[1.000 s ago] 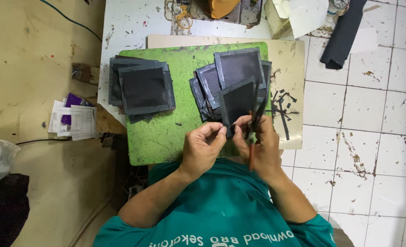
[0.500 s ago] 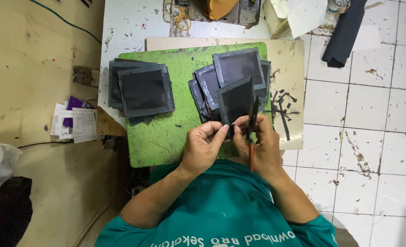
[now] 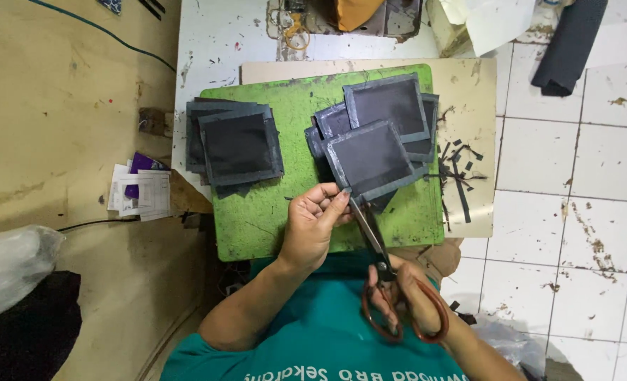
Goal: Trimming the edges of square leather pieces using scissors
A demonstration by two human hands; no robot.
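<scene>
Two hands at work: our left hand (image 3: 315, 227) pinches the dark square patch (image 3: 370, 159) by its near corner above the green cutting mat (image 3: 271, 212), while our right hand (image 3: 405, 300) curls through the scissors (image 3: 380, 261) (blades at the edge). Best we hold it taut and follow the border.

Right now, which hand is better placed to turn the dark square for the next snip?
Left, probably. The left hand already pinches the dark square at its lower corner, while the right hand is threaded through the scissors handles, blades at that edge.
</scene>
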